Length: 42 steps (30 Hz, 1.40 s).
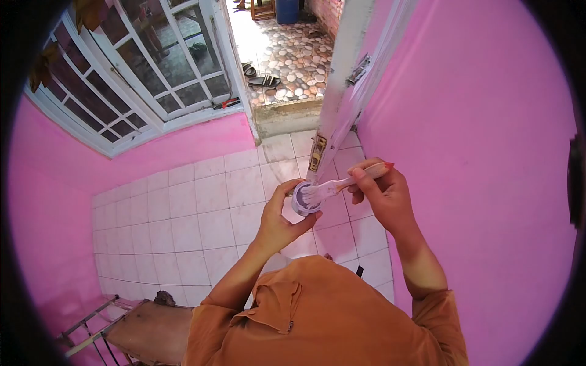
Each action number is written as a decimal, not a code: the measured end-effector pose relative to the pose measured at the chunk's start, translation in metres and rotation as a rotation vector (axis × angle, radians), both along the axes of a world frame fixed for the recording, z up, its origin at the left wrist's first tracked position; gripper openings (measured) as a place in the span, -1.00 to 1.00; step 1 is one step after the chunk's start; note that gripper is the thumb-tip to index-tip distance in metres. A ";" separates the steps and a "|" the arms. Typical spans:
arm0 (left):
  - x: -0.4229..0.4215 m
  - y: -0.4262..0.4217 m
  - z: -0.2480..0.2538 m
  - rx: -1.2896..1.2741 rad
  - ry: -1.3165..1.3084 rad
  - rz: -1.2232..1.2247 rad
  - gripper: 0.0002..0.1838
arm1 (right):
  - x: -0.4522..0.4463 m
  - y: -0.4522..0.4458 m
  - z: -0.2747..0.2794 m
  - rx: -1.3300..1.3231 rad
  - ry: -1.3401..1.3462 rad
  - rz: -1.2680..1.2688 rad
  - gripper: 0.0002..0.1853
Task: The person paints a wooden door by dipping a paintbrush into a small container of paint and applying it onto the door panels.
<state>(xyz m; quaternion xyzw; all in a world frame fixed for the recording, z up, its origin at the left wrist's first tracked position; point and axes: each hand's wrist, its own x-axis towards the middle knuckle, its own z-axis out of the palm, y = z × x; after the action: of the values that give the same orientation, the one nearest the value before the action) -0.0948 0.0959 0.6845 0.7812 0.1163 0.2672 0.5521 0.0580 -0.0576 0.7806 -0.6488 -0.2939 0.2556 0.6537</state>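
Observation:
My left hand (282, 218) is wrapped around a small paint can (297, 205), its fingers and thumb on opposite sides. In my right hand (379, 190) is a paintbrush (345, 182), gripped by its wooden handle, which ends in a red tip. The brush slants down to the left, and its pale, paint-coated bristles are at the mouth of the can. Whether they touch the paint inside, I cannot tell. Just beyond the can stands the edge of an open door (332, 116) with a metal lock plate (317, 152).
Pink wall (482, 152) rises close on my right. White-framed windows (165, 55) are at the left, with red-handled pliers (227, 104) on the sill. Sandals (264, 80) lie outside past the raised doorstep (287, 116). A brown-topped metal-framed piece (149, 332) is at lower left on the tiled floor (201, 219).

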 end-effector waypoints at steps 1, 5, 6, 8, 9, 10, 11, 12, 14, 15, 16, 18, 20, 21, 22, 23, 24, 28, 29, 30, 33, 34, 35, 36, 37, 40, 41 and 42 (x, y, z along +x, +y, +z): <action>0.003 -0.005 -0.001 -0.020 -0.017 -0.011 -0.21 | 0.005 -0.008 -0.006 0.016 0.042 -0.017 -0.78; 0.017 -0.029 0.000 -0.027 -0.038 -0.016 -0.22 | 0.022 -0.034 -0.017 0.059 0.197 -0.088 -0.73; 0.019 -0.036 0.001 -0.025 -0.037 -0.022 -0.22 | 0.024 -0.041 -0.019 0.062 0.198 -0.093 -0.73; 0.026 -0.052 -0.001 -0.005 -0.009 0.006 -0.24 | 0.032 -0.058 -0.027 0.071 0.307 -0.109 -0.74; 0.031 -0.061 -0.002 -0.006 -0.016 -0.004 -0.24 | 0.036 -0.066 -0.030 0.072 0.300 -0.119 -0.74; 0.035 -0.070 -0.004 -0.037 -0.023 -0.002 -0.25 | 0.039 -0.075 -0.034 0.086 0.344 -0.117 -0.75; 0.039 -0.078 -0.007 -0.069 -0.028 0.003 -0.26 | 0.042 -0.083 -0.038 0.098 0.391 -0.113 -0.75; 0.043 -0.087 -0.009 -0.071 -0.030 -0.001 -0.26 | 0.047 -0.092 -0.043 0.097 0.388 -0.117 -0.75; 0.051 -0.103 -0.014 -0.096 -0.003 0.009 -0.26 | 0.055 -0.107 -0.051 0.115 0.463 -0.120 -0.76; 0.055 -0.112 -0.016 -0.094 -0.002 0.009 -0.26 | 0.059 -0.115 -0.053 0.116 0.465 -0.119 -0.76; 0.059 -0.119 -0.019 -0.112 -0.006 0.010 -0.25 | 0.063 -0.122 -0.055 0.132 0.498 -0.108 -0.76; 0.068 -0.130 -0.022 -0.126 -0.008 0.011 -0.25 | 0.072 -0.132 -0.059 0.153 0.533 -0.094 -0.76; 0.079 -0.138 -0.025 -0.173 -0.020 -0.006 -0.25 | 0.081 -0.141 -0.062 0.158 0.576 -0.134 -0.76; 0.086 -0.141 -0.026 -0.169 -0.019 -0.008 -0.25 | 0.086 -0.145 -0.062 0.162 0.578 -0.135 -0.76; 0.094 -0.144 -0.028 -0.172 -0.027 -0.012 -0.25 | 0.092 -0.148 -0.063 0.179 0.607 -0.135 -0.76; 0.101 -0.147 -0.029 -0.177 -0.036 -0.016 -0.25 | 0.097 -0.151 -0.064 0.194 0.636 -0.136 -0.76; 0.108 -0.149 -0.030 -0.177 -0.034 -0.020 -0.25 | 0.103 -0.154 -0.066 0.196 0.637 -0.140 -0.76; 0.144 -0.153 -0.037 -0.159 -0.041 -0.027 -0.26 | 0.135 -0.161 -0.081 0.231 0.696 -0.168 -0.77; 0.154 -0.154 -0.039 -0.144 -0.049 -0.007 -0.27 | 0.144 -0.163 -0.084 0.241 0.718 -0.154 -0.78; 0.163 -0.154 -0.041 -0.150 -0.054 -0.011 -0.27 | 0.152 -0.164 -0.084 0.238 0.713 -0.160 -0.78; 0.192 -0.155 -0.042 -0.159 -0.051 -0.057 -0.26 | 0.179 -0.164 -0.079 0.229 0.747 -0.165 -0.78; 0.201 -0.156 -0.041 -0.181 -0.056 -0.066 -0.25 | 0.188 -0.163 -0.078 0.217 0.758 -0.185 -0.78; 0.209 -0.156 -0.040 -0.201 -0.059 -0.074 -0.25 | 0.195 -0.162 -0.078 0.205 0.772 -0.204 -0.79; 0.217 -0.156 -0.038 -0.203 -0.058 -0.075 -0.25 | 0.203 -0.160 -0.076 0.204 0.773 -0.206 -0.79; 0.224 -0.157 -0.037 -0.208 -0.075 -0.073 -0.25 | 0.210 -0.159 -0.075 0.215 0.784 -0.212 -0.78; 0.244 -0.151 -0.033 -0.178 -0.113 -0.036 -0.26 | 0.230 -0.150 -0.071 0.233 0.796 -0.210 -0.78; 0.249 -0.149 -0.032 -0.149 -0.125 -0.001 -0.26 | 0.235 -0.147 -0.071 0.235 0.805 -0.208 -0.78; 0.254 -0.146 -0.031 -0.147 -0.127 0.007 -0.26 | 0.240 -0.143 -0.070 0.233 0.804 -0.200 -0.78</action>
<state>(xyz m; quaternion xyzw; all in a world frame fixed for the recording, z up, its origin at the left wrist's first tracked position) 0.1590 -0.0504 0.6537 0.7197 0.1029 0.3089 0.6132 0.2982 -0.2010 0.7107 -0.4445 0.0216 0.3886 0.8068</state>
